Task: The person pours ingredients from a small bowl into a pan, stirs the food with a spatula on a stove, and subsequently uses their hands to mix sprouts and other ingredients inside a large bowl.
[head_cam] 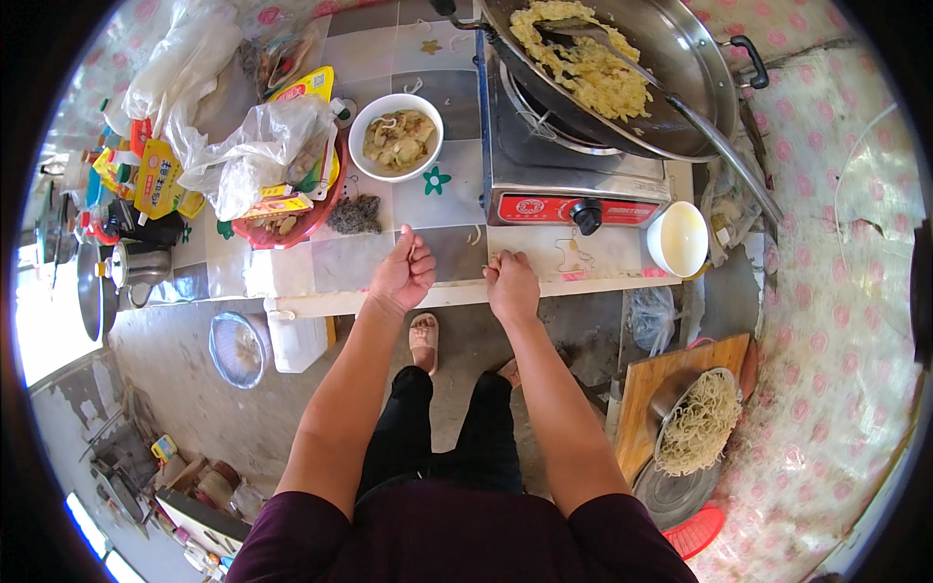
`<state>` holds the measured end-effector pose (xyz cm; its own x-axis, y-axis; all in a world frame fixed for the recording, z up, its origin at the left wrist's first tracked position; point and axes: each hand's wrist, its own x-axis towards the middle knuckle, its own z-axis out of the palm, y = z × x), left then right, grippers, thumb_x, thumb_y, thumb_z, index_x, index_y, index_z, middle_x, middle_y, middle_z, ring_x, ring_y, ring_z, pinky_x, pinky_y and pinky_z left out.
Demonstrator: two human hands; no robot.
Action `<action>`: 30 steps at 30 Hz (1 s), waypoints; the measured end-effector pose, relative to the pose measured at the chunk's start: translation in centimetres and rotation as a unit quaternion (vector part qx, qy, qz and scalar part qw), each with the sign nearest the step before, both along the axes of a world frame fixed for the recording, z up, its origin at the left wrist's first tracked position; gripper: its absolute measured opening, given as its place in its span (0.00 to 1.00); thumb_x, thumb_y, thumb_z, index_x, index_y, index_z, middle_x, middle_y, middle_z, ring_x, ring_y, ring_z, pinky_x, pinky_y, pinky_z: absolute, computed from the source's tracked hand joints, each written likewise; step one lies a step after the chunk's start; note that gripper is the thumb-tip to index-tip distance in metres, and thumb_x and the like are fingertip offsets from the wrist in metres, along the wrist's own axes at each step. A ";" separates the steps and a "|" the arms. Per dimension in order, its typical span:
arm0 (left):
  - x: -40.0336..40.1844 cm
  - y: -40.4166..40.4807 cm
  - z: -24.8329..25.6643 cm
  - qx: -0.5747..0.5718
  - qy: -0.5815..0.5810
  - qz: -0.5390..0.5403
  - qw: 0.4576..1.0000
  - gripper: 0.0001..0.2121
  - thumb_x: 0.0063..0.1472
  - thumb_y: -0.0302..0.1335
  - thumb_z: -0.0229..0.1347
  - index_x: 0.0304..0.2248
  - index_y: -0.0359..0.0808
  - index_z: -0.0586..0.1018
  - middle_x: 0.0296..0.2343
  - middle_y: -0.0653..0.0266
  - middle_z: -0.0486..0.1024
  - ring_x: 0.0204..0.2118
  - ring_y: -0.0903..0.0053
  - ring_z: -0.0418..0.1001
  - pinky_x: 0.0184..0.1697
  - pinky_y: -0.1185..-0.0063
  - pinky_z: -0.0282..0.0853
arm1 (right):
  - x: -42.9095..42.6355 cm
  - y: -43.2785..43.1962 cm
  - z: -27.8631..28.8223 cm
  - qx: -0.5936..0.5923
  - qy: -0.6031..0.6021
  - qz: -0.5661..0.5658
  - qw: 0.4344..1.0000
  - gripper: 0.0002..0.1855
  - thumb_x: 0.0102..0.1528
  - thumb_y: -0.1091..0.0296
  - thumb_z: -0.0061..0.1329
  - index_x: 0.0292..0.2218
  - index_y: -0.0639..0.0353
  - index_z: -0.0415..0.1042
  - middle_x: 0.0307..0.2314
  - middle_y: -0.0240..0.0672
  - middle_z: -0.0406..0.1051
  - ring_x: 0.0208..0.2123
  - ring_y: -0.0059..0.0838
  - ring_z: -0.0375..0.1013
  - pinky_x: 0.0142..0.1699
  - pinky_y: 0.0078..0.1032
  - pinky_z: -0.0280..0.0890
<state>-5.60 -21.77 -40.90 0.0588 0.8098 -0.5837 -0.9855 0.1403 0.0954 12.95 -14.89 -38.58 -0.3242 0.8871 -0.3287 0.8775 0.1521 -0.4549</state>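
Observation:
Over the table's front edge is my left hand (405,271), palm up with fingers curled; something thin and pale may lie between thumb and forefinger. My right hand (513,283), back up, has its thumb and fingers pinched together, perhaps on a small pale piece. Ahead, a white bowl (396,137) holds a chunky, brothy food. A dark steel-wool scourer (355,214) lies beyond my left hand. The gas stove (576,178) carries a large wok (689,87) with scrambled egg (594,73) and a metal spatula (700,120) inside. Near the stove's right corner sits a white bowl (678,239) with yellowish residue.
Left on the table are a red basket (310,226), plastic bags (255,138), seasoning packets (157,178) and a metal teapot (138,264). Below stand a lined bin (239,350) and a white jug (297,342). At the lower right, a pot of noodles (698,423) rests by a wooden board (649,372).

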 end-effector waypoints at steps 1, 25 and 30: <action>0.0 -0.2 -0.2 0.002 0.019 -0.018 1.000 0.15 0.63 0.42 0.46 0.22 0.43 0.68 0.17 0.74 0.58 0.18 0.84 0.57 0.19 0.86 0.53 | -0.2 0.0 0.0 -0.007 -0.013 0.004 1.000 0.13 0.49 0.63 0.52 0.36 0.57 0.67 0.36 0.39 0.66 0.35 0.44 0.70 0.41 0.39 0.65; -1.4 -3.4 -0.7 -0.048 0.108 -0.001 0.993 0.16 0.65 0.43 0.42 0.24 0.42 0.67 0.25 0.68 0.71 0.27 0.78 0.69 0.29 0.80 0.67 | -7.0 -0.3 -2.0 0.098 0.058 -0.122 0.986 0.17 0.47 0.65 0.53 0.36 0.61 0.65 0.30 0.44 0.68 0.34 0.47 0.70 0.38 0.39 0.66; -1.1 -3.1 0.5 -0.094 0.141 -0.008 0.986 0.15 0.64 0.42 0.43 0.25 0.41 0.69 0.27 0.65 0.73 0.28 0.77 0.71 0.31 0.79 0.68 | -8.1 0.4 0.3 0.060 -0.053 -0.010 0.997 0.10 0.50 0.70 0.44 0.36 0.62 0.65 0.32 0.47 0.70 0.32 0.49 0.73 0.36 0.40 0.68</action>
<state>-6.74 -24.85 -40.38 -0.1145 0.6858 -0.7187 -0.9211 0.1978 0.3355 4.88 -14.51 -38.24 -0.2756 0.9279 -0.2511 0.9232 0.1827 -0.3380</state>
